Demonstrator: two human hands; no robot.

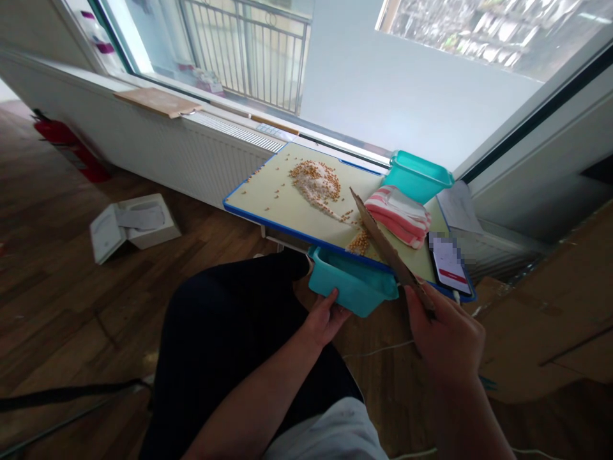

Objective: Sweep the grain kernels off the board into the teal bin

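Observation:
My left hand (328,317) grips a teal plastic bin (345,284) from below, thumb on its near wall. The bin sits just under the front edge of a small blue-edged table (258,191). In my right hand (445,329) is a long strip of brown cardboard (380,243), held slanting over the table. Beside the strip's lower left side lies a small heap of yellow kernels (358,243) at the table's edge. Farther back is a larger pile of kernels mixed with white grains (313,182), with a thin trail running toward the strip. The bin's inside is mostly hidden.
A folded red-and-white striped cloth (400,214) and a second teal bin (419,176) are on the table's right. A phone (450,262) with a cable lies at the right corner. An open white box (138,223) and a fire extinguisher (71,147) are on the floor.

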